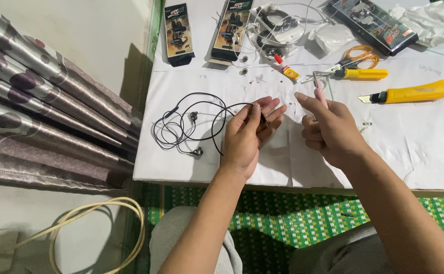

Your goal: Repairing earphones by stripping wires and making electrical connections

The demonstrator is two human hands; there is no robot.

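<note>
My left hand [252, 133] is raised over a low table covered in white paper [424, 152], palm towards me, pinching the end of a thin black earphone cable [191, 122] between thumb and fingers. The rest of that cable lies coiled on the paper to the left, with two small earbuds on it. My right hand [331, 129] is just right of the left hand, fist closed around a slim pink tool [319, 91] that points up and away. The two hands are a few centimetres apart.
Behind the hands lie a yellow utility knife [414, 91], orange-handled scissors [356, 56], yellow-handled pliers [356, 74], a small glue tube [288, 70], two dark retail packages [177, 33], more cables [275, 30] and a dark box [371, 23]. A patterned curtain [44, 101] hangs left. A green woven mat [283, 213] lies below.
</note>
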